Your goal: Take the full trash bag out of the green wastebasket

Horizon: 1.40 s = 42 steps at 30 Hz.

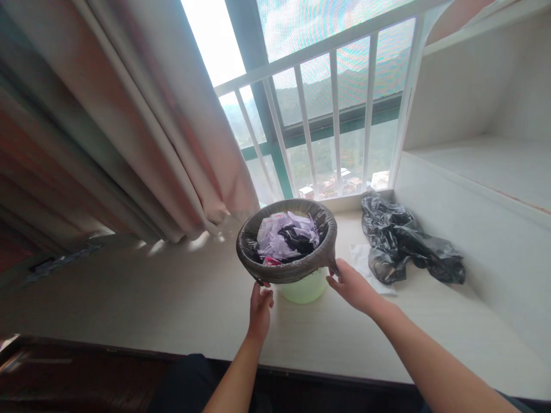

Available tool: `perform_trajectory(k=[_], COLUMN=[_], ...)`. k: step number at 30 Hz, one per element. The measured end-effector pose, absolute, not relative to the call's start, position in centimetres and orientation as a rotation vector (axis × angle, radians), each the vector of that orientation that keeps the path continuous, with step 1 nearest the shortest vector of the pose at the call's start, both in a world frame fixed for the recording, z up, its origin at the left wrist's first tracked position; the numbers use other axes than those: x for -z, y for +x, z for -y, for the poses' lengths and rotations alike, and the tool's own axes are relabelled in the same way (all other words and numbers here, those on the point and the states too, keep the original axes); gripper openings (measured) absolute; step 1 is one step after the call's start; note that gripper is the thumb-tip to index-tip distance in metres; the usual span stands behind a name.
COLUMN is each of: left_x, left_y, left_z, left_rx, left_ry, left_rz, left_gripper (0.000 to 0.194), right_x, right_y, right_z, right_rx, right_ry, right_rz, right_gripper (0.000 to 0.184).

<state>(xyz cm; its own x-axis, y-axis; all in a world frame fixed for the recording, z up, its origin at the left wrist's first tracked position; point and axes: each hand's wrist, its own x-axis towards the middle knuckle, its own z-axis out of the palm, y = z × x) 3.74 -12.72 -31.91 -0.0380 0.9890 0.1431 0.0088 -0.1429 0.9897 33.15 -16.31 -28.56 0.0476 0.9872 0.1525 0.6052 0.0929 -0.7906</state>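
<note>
A small pale green bin (303,288) stands on a white window ledge (181,298). A dark liner bag (293,271) is folded over its rim, and crumpled white and purple paper scraps (282,235) fill it. My left hand (260,310) pinches the liner's lower edge at the near left of the rim. My right hand (350,285) grips the liner's edge at the near right of the rim.
A crumpled black plastic bag (407,244) lies on the ledge to the right, over a white sheet (361,258). A beige curtain (142,126) hangs at left. White window bars (336,115) stand behind. A white shelf unit (486,166) rises at right.
</note>
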Motion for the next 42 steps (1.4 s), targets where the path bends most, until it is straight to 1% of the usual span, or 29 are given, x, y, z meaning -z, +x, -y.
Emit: perform_trajectory(k=[15, 42], left_x=[32.41, 32.51], left_y=[3.49, 3.43], left_z=[12.64, 12.73], left_rx=[-1.355, -1.348], left_ry=[1.302, 1.324], left_rz=[-1.176, -1.187], left_gripper=[0.035, 0.032], right_x=[28.68, 27.94], right_y=[33.23, 33.19], right_z=[16.32, 16.48], right_rx=[-0.696, -0.718], right_ry=[-1.604, -1.634], right_rz=[1.635, 1.647], right_gripper=[0.010, 0.009])
